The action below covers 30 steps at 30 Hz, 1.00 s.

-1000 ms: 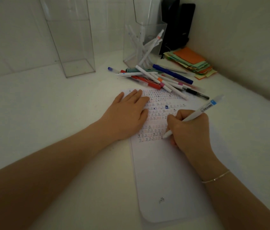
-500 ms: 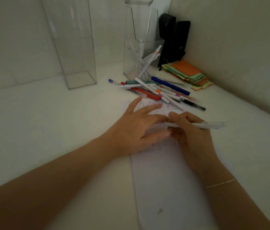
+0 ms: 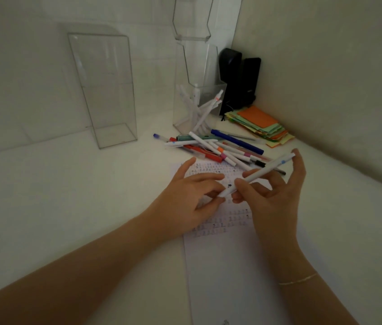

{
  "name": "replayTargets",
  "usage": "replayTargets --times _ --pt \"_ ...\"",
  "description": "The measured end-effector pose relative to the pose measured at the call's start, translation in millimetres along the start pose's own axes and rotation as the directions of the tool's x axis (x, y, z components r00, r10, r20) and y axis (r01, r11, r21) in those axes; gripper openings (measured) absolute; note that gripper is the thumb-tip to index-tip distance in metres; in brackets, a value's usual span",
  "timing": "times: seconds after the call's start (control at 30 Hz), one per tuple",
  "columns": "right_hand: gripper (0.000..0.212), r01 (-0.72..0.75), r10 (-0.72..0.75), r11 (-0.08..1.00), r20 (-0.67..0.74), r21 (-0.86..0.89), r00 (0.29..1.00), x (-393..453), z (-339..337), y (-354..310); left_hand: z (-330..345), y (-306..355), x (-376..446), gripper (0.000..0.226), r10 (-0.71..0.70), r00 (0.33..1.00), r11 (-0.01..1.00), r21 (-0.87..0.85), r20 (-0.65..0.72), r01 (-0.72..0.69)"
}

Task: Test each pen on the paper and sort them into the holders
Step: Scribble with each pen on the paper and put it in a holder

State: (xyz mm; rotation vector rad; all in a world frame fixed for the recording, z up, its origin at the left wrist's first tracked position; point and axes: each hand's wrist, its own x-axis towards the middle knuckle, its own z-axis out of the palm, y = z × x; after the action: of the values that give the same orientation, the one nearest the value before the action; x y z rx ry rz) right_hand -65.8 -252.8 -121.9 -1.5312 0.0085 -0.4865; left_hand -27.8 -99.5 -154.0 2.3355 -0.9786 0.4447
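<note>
Both hands on the white pen [image 3: 259, 176] above the paper [image 3: 232, 266], right hand [image 3: 272, 198] pinching the barrel, left hand [image 3: 192, 195] nipping its tip, probably capping; next, choosing a holder [image 3: 194, 106]

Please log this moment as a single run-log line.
right hand: holds white pen | left hand: pinches its tip | paper: test marks | right holder: pens inside | left holder: nothing seen inside

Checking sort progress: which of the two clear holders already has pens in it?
The right clear acrylic holder, next to the black objects in the corner, has several white pens leaning inside. The left clear rectangular holder appears empty.
</note>
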Motion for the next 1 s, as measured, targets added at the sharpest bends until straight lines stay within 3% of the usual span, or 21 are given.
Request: replayTargets --times 0.3,0.37,0.47,0.57,0.7,0.77,0.87,1.0 --pt "0.076 0.019 -0.019 0.999 -0.008 -0.030 1.000 0.2 3.0 3.4 1.9 -2.6 -1.7 0.034 0.008 1.000 1.000 0.011 -0.017 -0.008" --pt "0.072 0.062 -0.062 0.997 0.013 -0.051 0.998 11.0 5.2 -9.9 0.8 -1.4 -0.2 0.040 -0.059 0.997 0.998 0.034 -0.039 0.060" --pt "0.072 0.220 -0.219 0.969 0.020 -0.110 0.976 53.1 13.9 -50.6 -4.0 1.6 3.5 0.064 -0.276 0.961 0.953 0.119 -0.032 0.278" --pt "0.067 0.385 -0.387 0.900 0.035 -0.206 0.921 112.2 38.1 -92.8 -6.0 -1.3 4.8 0.058 -0.465 0.886 0.856 0.258 0.001 0.449" --pt "0.038 0.481 -0.481 0.805 0.094 -0.347 0.872 172.7 86.2 -103.8 -1.8 -4.8 2.0 0.056 -0.535 0.839 0.805 0.364 0.102 0.469" --pt "0.037 0.479 -0.472 0.739 0.143 -0.474 0.870 187.7 104.4 -90.6 -1.3 -5.9 2.4 0.055 -0.540 0.834 0.802 0.370 0.114 0.469" --pt "0.038 0.429 -0.384 0.534 0.243 -0.728 0.891 195.3 116.1 -64.1 -1.2 -7.4 3.4 0.057 -0.542 0.832 0.801 0.370 0.117 0.470" --pt "0.037 0.477 -0.308 0.415 0.374 -0.775 0.875 197.2 119.0 -42.5 2.2 -9.8 1.9 0.081 -0.520 0.850 0.806 0.382 0.091 0.452"
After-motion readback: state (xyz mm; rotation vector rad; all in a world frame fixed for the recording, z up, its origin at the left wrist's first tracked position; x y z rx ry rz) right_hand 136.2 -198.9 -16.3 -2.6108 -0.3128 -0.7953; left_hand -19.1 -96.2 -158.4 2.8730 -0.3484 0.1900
